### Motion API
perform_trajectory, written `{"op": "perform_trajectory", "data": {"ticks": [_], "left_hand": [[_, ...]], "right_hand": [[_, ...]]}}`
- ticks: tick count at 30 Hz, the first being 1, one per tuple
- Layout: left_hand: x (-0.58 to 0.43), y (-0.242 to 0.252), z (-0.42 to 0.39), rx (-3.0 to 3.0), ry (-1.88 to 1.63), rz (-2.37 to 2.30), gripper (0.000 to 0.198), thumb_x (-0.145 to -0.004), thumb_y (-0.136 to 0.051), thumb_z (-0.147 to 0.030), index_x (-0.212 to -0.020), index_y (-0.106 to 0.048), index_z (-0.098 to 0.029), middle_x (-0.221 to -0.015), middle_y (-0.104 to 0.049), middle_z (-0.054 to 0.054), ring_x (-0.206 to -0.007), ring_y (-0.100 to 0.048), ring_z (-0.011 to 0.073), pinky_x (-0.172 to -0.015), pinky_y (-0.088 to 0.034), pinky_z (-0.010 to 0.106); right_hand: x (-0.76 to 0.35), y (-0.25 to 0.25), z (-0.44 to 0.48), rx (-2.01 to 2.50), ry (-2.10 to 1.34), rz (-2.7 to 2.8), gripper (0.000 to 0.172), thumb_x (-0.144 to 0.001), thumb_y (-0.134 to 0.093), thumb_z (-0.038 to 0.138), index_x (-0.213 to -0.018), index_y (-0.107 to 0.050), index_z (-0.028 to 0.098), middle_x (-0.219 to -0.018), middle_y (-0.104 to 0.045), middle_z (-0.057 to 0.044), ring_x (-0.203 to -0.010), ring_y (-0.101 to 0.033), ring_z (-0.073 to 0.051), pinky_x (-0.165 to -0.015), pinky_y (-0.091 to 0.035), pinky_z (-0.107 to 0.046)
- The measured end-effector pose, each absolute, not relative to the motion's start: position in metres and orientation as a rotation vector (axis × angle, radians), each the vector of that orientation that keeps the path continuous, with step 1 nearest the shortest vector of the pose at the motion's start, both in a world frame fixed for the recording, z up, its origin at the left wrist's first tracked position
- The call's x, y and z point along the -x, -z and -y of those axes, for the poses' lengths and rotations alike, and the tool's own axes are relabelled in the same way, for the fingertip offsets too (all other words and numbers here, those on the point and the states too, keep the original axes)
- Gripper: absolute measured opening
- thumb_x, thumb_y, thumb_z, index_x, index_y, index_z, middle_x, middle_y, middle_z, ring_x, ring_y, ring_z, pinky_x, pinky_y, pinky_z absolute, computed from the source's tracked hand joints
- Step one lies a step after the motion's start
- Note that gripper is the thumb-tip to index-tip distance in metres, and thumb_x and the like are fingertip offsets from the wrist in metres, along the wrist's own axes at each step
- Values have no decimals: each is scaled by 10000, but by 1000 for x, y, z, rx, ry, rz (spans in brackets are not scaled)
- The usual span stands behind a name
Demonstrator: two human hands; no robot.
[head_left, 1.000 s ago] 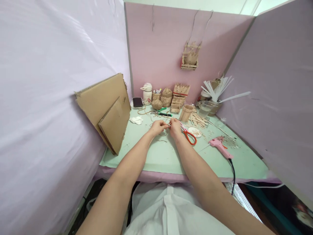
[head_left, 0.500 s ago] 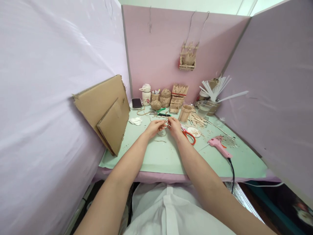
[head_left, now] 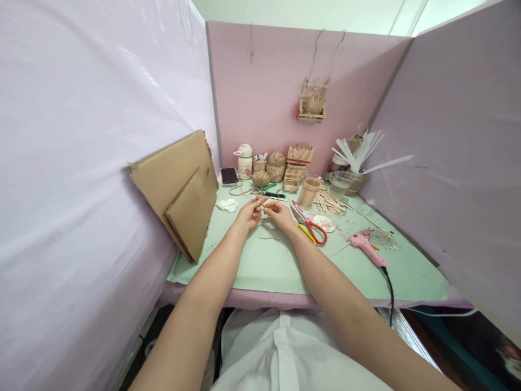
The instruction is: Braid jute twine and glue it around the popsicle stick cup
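Head view: looking down over both forearms onto a mint-green desk (head_left: 264, 271) boxed in by pink and lilac partition walls.
Left hand (head_left: 248, 212): raised just off the desk, fingers (head_left: 255, 204) closed in a pinch on one end of a thin brown strand of twine (head_left: 264, 205).
Right hand (head_left: 279, 213): facing the left, fingertips almost touching it, fingers closed on the same strand. They were held that close, I'd judge, because the piece was short and fiddly.
Twine's place: between the two hands, just above the desk, with a loose loop trailing onto the mat below. It was too fine to tell how it was wound.
Red-handled scissors (head_left: 312, 230): lay flat just right of the right hand, handles toward the person, an easy grab.
Pink glue gun (head_left: 366, 247): farther right on its side, black cord running off the front edge, well apart from the hands.
Round ball of brown twine (head_left: 261, 178): sat behind the hands, near the back wall.
Brown cardboard sheets (head_left: 179, 182): propped on edge against the left wall, taking little desk room.
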State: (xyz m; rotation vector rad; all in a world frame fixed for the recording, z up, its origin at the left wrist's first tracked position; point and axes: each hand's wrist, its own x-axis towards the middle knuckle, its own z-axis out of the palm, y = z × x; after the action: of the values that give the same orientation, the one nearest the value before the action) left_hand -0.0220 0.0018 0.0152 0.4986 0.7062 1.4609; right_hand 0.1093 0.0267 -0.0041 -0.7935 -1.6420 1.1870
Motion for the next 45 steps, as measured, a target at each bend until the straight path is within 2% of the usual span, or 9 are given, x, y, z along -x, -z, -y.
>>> {"op": "perform_trajectory", "data": {"ticks": [4, 8, 13, 21, 24, 28, 32, 40, 45], "left_hand": [[25, -15, -3, -451, -1619, -772, 76, -774, -641, -122, -777, -566, -134, -881, -686, 39, -397, -385, -34, -318, -221, 79], [27, -16, -5, -418, -1718, -888, 121, -733, -688, -123, -790, -581, -133, -800, -671, 18, -443, -454, -20, -354, -269, 82], [29, -16, -6, -405, -1736, -891, 65, -750, -669, -115, -757, -604, -111, -671, -605, -9, -440, -452, -20, -355, -276, 80], [28, -20, -6, -455, -1702, -803, 54, -787, -628, -104, -748, -594, -121, -708, -629, 8, -543, -533, 0, -504, -425, 74], [25, -22, -3, -590, -1661, -801, 75, -750, -677, -146, -770, -608, -126, -667, -614, -8, -515, -506, 3, -489, -405, 93], [17, -21, 3, -863, -1465, -805, 180, -686, -735, -211, -812, -650, -113, -648, -615, -1, -493, -479, 13, -478, -375, 127], [9, -17, 6, -1046, -1266, -820, 246, -647, -754, -255, -828, -683, -104, -639, -609, 10, -498, -482, 31, -473, -343, 155], [9, -7, -2, -1195, -1320, -1048, 112, -663, -695, -208, -733, -689, -119, -574, -568, 1, -483, -449, 53, -472, -310, 182], [6, -7, -2, -1298, -1353, -1112, 81, -661, -669, -191, -704, -689, -125, -578, -583, 5, -511, -462, 70, -515, -350, 199]], "right_hand": [[-111, 5, -28, 874, -1134, 1704, 232, -686, -612, 413, -716, -596, 184, -654, -601, 0, -624, -516, -133, -643, -398, -273], [-113, 6, -28, 934, -1145, 1751, 267, -702, -589, 448, -658, -565, 186, -585, -546, 17, -557, -439, -113, -564, -336, -250], [-112, 8, -32, 877, -1260, 1674, 317, -689, -579, 497, -661, -523, 187, -566, -491, 34, -514, -378, -93, -511, -294, -231], [-111, 6, -28, 887, -1190, 1763, 265, -705, -579, 443, -623, -554, 193, -571, -533, 31, -533, -401, -99, -526, -312, -226], [-110, 6, -29, 918, -1161, 1738, 270, -721, -562, 446, -643, -602, 190, -629, -588, 13, -596, -467, -116, -562, -350, -230], [-111, 5, -33, 924, -1207, 1548, 422, -753, -494, 578, -760, -659, 190, -770, -657, -27, -720, -553, -147, -618, -402, -249], [-114, 1, -36, 844, -1413, 1365, 531, -711, -495, 695, -764, -646, 189, -723, -647, -34, -679, -574, -147, -614, -429, -260], [-117, 2, -38, 765, -1429, 1253, 346, -599, -707, 502, -758, -632, 205, -785, -639, -1, -734, -578, -127, -656, -453, -250], [-118, 6, -43, 829, -1336, 1259, 315, -634, -642, 490, -748, -595, 200, -737, -593, 13, -655, -522, -100, -602, -430, -219]]}}
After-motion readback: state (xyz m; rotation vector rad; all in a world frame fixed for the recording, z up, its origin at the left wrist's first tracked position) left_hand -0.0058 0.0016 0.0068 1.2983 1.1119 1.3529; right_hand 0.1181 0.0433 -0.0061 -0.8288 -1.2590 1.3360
